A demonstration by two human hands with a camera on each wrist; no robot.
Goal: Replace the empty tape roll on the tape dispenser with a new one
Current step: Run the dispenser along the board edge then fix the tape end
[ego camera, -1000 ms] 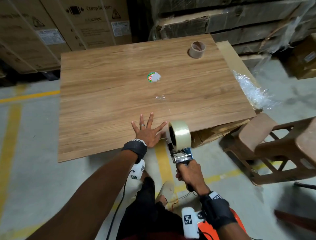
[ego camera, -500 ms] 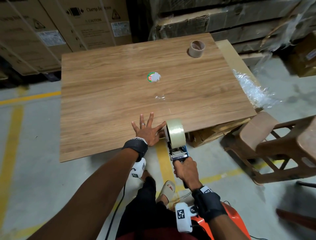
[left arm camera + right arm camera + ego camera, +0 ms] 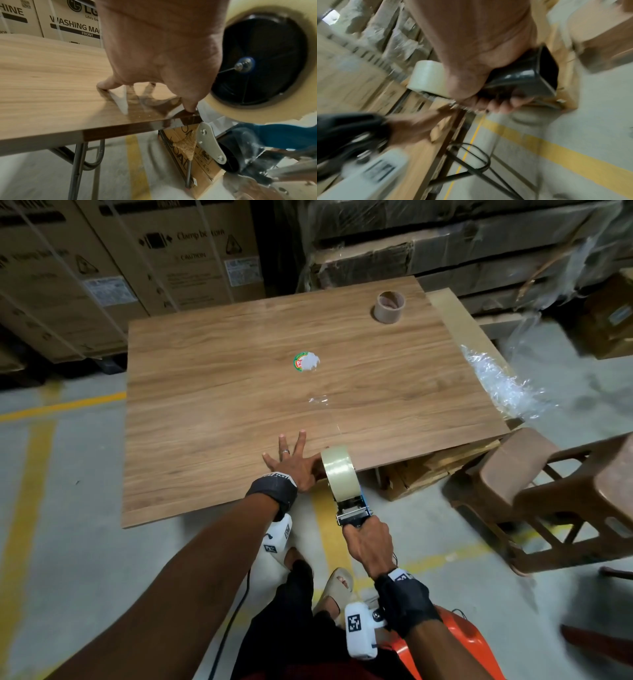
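My right hand (image 3: 368, 542) grips the black handle (image 3: 524, 75) of the blue tape dispenser (image 3: 352, 510), held at the table's near edge. A full clear tape roll (image 3: 339, 472) sits on its black hub (image 3: 259, 59). My left hand (image 3: 291, 463) lies flat with spread fingers on the wooden table (image 3: 239, 412), right beside the roll; its thumb (image 3: 190, 106) presses a strip of clear tape at the table edge (image 3: 120, 129). The empty brown cardboard core (image 3: 389, 307) stands at the table's far right corner.
A round green sticker (image 3: 306, 361) and a scrap of clear film (image 3: 318, 400) lie mid-table. Crumpled plastic wrap (image 3: 503, 385) hangs off the right side. Brown stools (image 3: 555, 494) stand to the right, cardboard boxes (image 3: 102, 268) behind. An orange seat (image 3: 459, 642) is below me.
My right hand has drawn the dispenser back toward me and slightly left, off the table edge. The left hand has stayed flat on the table.
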